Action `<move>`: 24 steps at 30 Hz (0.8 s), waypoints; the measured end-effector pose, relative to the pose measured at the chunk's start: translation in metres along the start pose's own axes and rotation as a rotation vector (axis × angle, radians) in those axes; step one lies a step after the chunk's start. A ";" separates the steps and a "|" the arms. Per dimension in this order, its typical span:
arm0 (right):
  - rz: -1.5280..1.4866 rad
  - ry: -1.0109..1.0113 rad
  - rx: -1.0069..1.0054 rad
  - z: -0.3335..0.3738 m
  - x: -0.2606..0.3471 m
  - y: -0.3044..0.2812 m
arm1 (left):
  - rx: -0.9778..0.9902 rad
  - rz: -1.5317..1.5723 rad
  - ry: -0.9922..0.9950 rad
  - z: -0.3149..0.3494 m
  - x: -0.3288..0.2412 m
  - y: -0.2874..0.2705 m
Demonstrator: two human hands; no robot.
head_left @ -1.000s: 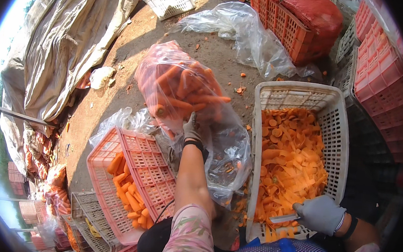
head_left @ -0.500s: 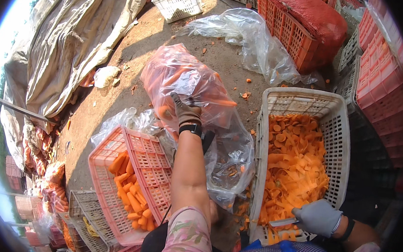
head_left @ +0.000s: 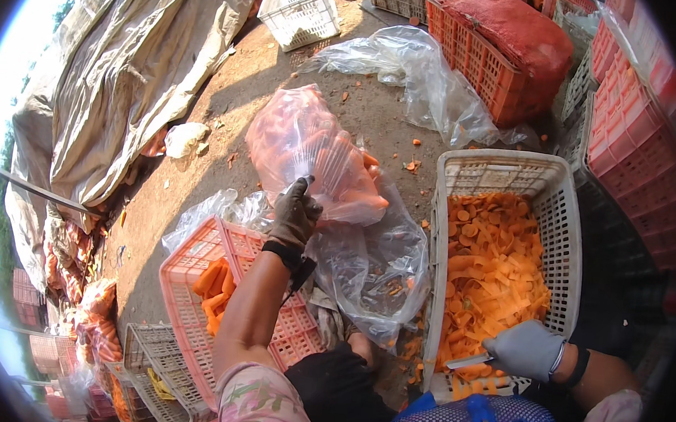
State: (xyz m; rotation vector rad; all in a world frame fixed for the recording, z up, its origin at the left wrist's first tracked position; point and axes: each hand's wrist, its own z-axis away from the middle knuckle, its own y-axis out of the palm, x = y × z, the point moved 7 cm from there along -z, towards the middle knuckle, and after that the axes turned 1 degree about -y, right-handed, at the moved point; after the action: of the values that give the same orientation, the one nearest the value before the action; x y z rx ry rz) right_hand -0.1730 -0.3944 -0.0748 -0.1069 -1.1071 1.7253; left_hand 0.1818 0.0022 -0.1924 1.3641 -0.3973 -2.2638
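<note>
My left hand [head_left: 296,214], in a dark glove, pinches the gathered film of a pinkish clear plastic bag [head_left: 296,132] full of carrots. The film is drawn into tight creases toward my fingers. The bag lies on the ground ahead, and a few carrots show at its right side. My right hand [head_left: 524,350], in a grey glove, is closed around a tool with a short flat metal blade [head_left: 469,362]; its handle is hidden. This hand rests over the near end of a white crate [head_left: 574,261] holding carrot peelings and slices [head_left: 495,279].
A tilted pink crate [head_left: 180,298] with peeled carrots [head_left: 215,289] is at my left. Loose clear plastic [head_left: 373,265] lies between the crates. Farther off are a red crate with a red sack [head_left: 518,35], stacked pink crates [head_left: 638,131], a white crate [head_left: 300,10] and a tarp [head_left: 134,76].
My left hand has come back toward me and left, pulling the bag's film taut. The bag has shifted slightly. My right hand has barely moved.
</note>
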 end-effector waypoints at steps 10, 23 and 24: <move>0.043 0.097 0.001 -0.014 -0.024 0.017 | -0.008 -0.115 -0.070 0.137 0.105 -0.066; 0.079 0.088 -0.001 -0.025 -0.015 0.012 | 0.236 -0.547 0.174 -0.014 0.009 -0.010; 0.085 0.081 -0.009 -0.028 -0.014 0.010 | 0.273 -0.576 0.173 -0.017 0.010 -0.010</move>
State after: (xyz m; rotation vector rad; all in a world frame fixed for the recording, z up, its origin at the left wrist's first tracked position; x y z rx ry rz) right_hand -0.1588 -0.3891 -0.1040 -0.2303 -1.0641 1.7763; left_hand 0.1903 0.0055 -0.2121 2.0086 -0.2862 -2.5725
